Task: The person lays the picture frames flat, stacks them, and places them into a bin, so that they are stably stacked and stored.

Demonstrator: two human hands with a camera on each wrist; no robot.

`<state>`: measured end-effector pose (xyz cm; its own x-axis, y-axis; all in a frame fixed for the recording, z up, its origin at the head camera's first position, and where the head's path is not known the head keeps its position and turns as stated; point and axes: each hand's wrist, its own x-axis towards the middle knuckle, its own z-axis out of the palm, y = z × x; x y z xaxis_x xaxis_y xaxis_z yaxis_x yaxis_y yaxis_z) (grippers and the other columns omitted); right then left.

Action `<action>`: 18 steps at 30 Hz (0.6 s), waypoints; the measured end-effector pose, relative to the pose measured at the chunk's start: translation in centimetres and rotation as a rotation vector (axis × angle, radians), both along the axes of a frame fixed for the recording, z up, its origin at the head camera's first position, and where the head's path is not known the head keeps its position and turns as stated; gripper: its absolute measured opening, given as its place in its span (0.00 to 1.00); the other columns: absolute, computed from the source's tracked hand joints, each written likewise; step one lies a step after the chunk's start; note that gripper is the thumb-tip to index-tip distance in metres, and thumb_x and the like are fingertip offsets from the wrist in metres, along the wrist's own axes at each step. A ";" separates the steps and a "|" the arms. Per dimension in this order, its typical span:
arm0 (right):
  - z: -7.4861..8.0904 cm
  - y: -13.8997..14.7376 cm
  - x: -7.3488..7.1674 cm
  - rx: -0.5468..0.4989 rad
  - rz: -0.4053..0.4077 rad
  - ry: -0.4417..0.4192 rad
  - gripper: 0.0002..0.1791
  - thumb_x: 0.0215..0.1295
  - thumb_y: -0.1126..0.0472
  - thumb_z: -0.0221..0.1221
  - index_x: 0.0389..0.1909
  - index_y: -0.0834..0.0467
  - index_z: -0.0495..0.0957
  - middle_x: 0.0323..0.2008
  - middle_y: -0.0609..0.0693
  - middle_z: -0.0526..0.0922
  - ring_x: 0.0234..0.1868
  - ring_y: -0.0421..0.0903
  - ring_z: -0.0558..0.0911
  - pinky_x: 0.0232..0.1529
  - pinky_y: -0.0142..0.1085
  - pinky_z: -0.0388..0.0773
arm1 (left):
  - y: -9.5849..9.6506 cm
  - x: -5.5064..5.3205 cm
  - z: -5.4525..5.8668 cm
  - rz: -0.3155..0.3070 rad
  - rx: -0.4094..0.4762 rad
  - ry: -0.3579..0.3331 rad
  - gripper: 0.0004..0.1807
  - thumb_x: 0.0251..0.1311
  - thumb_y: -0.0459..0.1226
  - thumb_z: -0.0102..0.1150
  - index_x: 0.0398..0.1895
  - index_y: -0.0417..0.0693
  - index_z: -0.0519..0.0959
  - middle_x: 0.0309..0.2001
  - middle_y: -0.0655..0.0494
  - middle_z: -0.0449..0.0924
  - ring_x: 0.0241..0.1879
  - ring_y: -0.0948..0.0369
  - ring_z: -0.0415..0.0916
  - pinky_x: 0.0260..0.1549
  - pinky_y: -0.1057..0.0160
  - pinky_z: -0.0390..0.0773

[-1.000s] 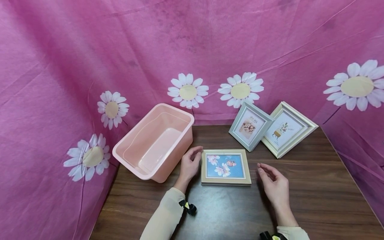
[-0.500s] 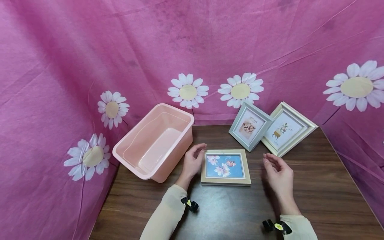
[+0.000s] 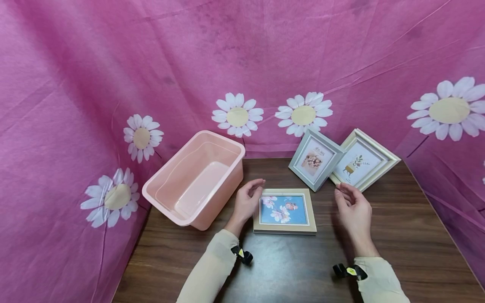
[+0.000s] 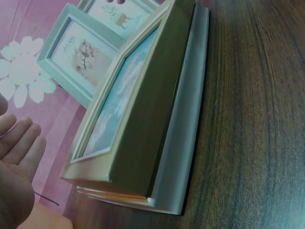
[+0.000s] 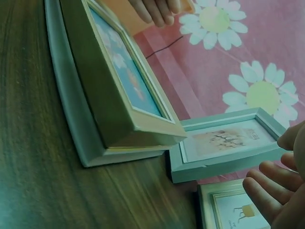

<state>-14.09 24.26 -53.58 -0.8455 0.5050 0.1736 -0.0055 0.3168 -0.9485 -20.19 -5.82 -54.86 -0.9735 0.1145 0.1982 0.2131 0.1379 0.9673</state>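
A tan picture frame (image 3: 284, 228) with a blue blossom picture lies flat on the table, stacked on a pale frame (image 4: 187, 119) whose edge shows in both wrist views. My left hand (image 3: 245, 205) is at its left side, fingers loosely bent and holding nothing. To the right, my right hand (image 3: 355, 214) hovers with relaxed fingers near the lower corner of a cream picture frame (image 3: 360, 162); contact cannot be told in the head view. A grey-green picture frame (image 3: 316, 160) stands tilted, overlapping the cream one. In the right wrist view the right fingers (image 5: 274, 188) grip nothing.
A pink plastic bin (image 3: 223, 195) stands at the left, close to my left hand, with nothing in it. Behind the dark wooden table (image 3: 280, 269) hangs a magenta cloth (image 3: 265, 50) with white daisies, which also closes off both sides.
My right hand has moved away from me and slightly right, up to the cream frame's lower corner. The left hand has slid a little forward and right along the stack. The frames stay put.
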 end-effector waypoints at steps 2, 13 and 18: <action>0.0 0.3 -0.5 -0.018 0.001 0.012 0.17 0.75 0.66 0.63 0.60 0.69 0.83 0.44 0.33 0.88 0.40 0.16 0.82 0.45 0.12 0.78 | 0.1 0.0 0.1 -0.010 0.001 0.012 0.16 0.75 0.27 0.58 0.61 0.32 0.83 0.59 0.34 0.88 0.61 0.42 0.86 0.64 0.53 0.84; 1.0 1.6 -2.6 0.014 0.001 0.020 0.22 0.75 0.66 0.63 0.66 0.70 0.80 0.58 0.66 0.88 0.40 0.12 0.79 0.46 0.10 0.76 | 1.0 -0.5 0.6 -0.050 0.022 0.026 0.16 0.75 0.26 0.56 0.61 0.29 0.82 0.59 0.30 0.86 0.61 0.34 0.83 0.65 0.55 0.84; 1.0 1.8 -3.4 0.031 0.019 0.018 0.25 0.75 0.66 0.62 0.69 0.71 0.77 0.62 0.73 0.84 0.40 0.11 0.77 0.46 0.09 0.75 | 1.4 -0.4 0.7 -0.073 0.010 0.027 0.16 0.75 0.27 0.56 0.61 0.29 0.82 0.59 0.31 0.86 0.62 0.37 0.84 0.66 0.52 0.83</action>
<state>-17.49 26.05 -52.56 -0.8518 0.4825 0.2040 -0.0286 0.3460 -0.9378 -20.56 -4.41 -54.19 -0.9569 0.1828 0.2258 0.2484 0.1116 0.9622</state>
